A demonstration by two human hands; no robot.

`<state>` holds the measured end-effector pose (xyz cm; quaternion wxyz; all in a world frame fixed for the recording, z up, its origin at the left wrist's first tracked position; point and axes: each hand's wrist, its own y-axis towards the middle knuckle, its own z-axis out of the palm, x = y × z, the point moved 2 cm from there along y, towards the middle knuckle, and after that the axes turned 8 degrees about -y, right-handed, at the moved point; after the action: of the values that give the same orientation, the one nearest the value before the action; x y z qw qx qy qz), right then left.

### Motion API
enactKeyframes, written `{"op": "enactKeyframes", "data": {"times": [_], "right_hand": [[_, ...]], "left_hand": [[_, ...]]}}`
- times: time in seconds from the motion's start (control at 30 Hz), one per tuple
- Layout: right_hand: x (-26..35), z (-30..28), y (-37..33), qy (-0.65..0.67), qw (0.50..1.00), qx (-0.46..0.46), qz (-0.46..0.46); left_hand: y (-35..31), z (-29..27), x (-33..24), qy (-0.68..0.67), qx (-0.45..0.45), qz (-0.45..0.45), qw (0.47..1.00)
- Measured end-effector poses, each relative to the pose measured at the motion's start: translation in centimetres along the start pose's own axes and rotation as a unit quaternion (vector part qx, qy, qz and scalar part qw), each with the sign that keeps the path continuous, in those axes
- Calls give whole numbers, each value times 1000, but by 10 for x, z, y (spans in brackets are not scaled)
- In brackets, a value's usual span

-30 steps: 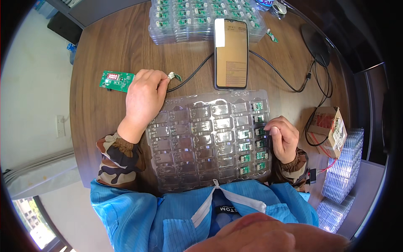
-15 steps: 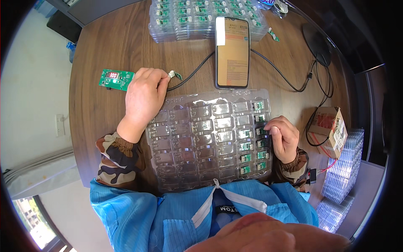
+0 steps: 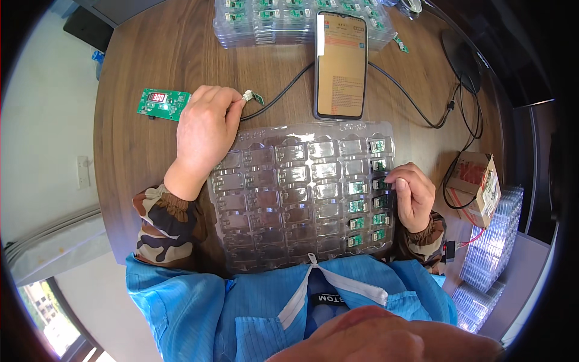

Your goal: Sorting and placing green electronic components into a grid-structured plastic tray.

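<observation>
My left hand is closed, its thumb and index finger pinching a white connector. A small green circuit board sticks out beyond that connector. Partly covered by the same hand is a larger green board with a lit red digit display. My right hand has its fingers curled in at the right edge of a clear plastic tray, nothing visible in them. Its fingertips are over a small board in the rightmost column; whether they touch it is unclear. More small boards fill pockets in the tray's two right columns.
A phone with a lit screen stands beyond the tray, a black cable running behind it. Stacked trays of boards are at the back. At right are a cardboard box, clear tray stacks and a black stand.
The whole scene has shifted slightly upward in the picture, the phone also to the right. Both hands keep nearly the same pose and place relative to the tray.
</observation>
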<state>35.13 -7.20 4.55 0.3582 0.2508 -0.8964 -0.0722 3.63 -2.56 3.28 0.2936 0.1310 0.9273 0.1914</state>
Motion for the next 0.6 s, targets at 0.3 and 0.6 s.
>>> {"op": "enactKeyframes", "data": {"times": [0.3,0.6], "right_hand": [[-1,-1,1,1,1000,6,-1],[0,1,1,2,1000,9,6]], "left_hand": [[0,1,2,-3,-11,7,1000],[-2,2,4,-4,-18,15,1000]]}}
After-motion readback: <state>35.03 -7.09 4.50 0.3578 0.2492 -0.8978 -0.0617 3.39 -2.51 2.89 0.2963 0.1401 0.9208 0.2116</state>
